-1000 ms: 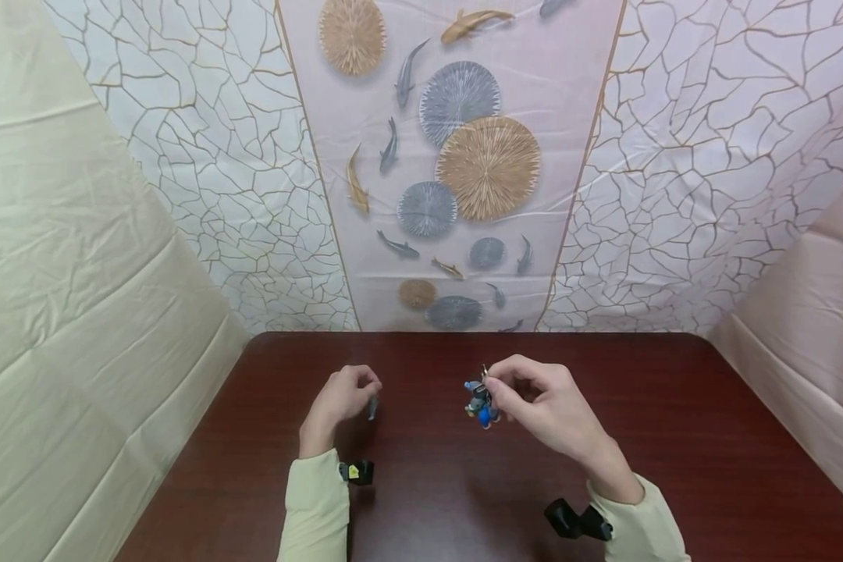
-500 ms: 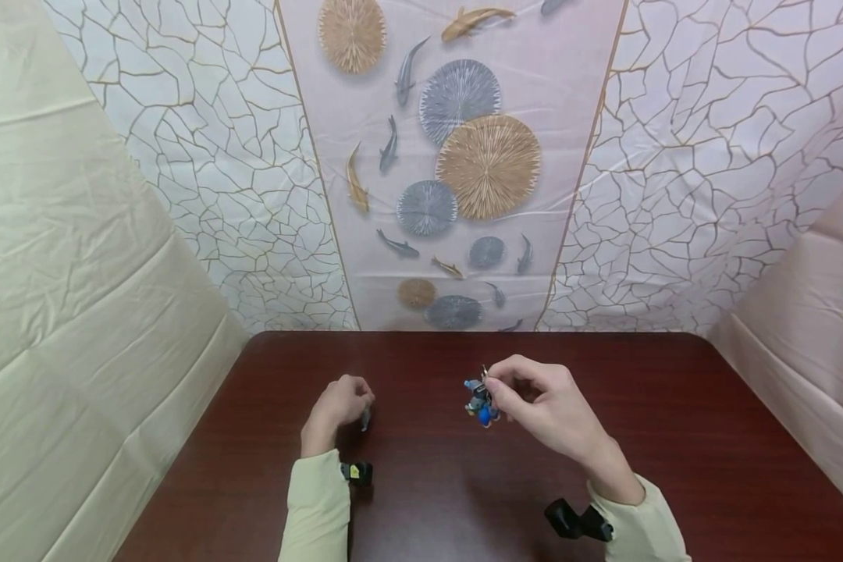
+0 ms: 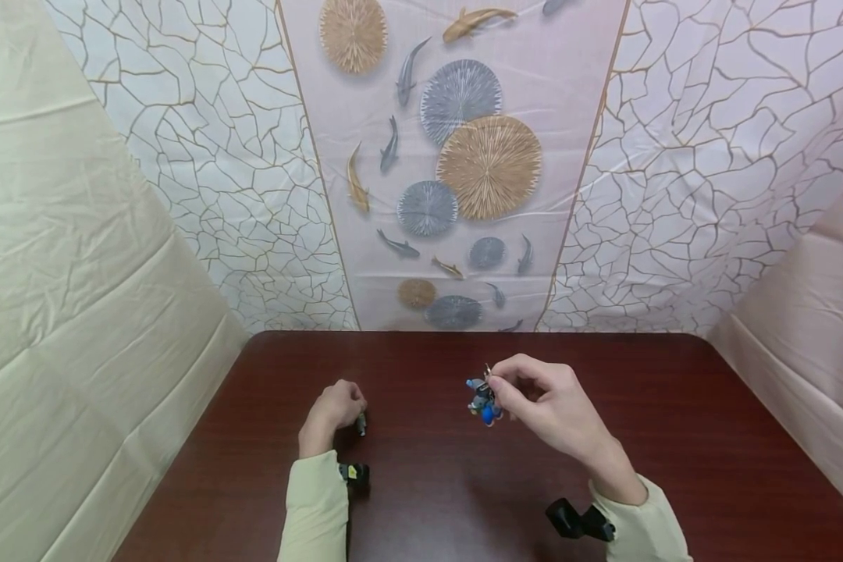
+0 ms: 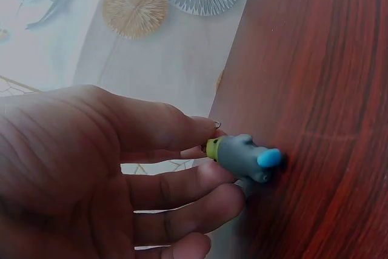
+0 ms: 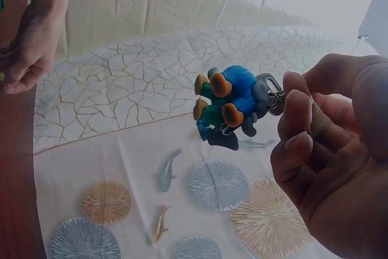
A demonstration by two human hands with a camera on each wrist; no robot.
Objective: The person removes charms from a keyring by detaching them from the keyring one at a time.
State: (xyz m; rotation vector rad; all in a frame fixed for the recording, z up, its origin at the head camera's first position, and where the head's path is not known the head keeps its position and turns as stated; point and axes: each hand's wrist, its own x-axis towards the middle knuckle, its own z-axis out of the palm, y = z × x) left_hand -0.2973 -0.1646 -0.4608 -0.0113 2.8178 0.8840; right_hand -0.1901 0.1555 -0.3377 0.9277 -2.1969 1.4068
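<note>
My left hand (image 3: 332, 412) pinches a small grey figurine charm (image 4: 237, 153) by its thin wire loop, between thumb and forefinger. The charm has a yellow-green end by the fingers and a bright blue tip at the other end. It is at or just above the tabletop; contact is hard to tell. My right hand (image 3: 553, 404) holds up a keychain (image 3: 483, 404) by its metal chain and clasp. From it hangs a cluster of little animal-like figurines (image 5: 233, 98) in blue, green and grey with orange feet.
A dark red-brown wooden table (image 3: 435, 476) lies beneath both hands. Behind it hangs a patterned cloth (image 3: 488, 168) with fish and round motifs. Cream cloth (image 3: 77, 297) covers the left side. A black camera (image 3: 574, 519) sits at the right wrist.
My left hand has moved down and slightly to the left with the grey charm, nearer the tabletop. The right hand with the keychain has stayed almost still.
</note>
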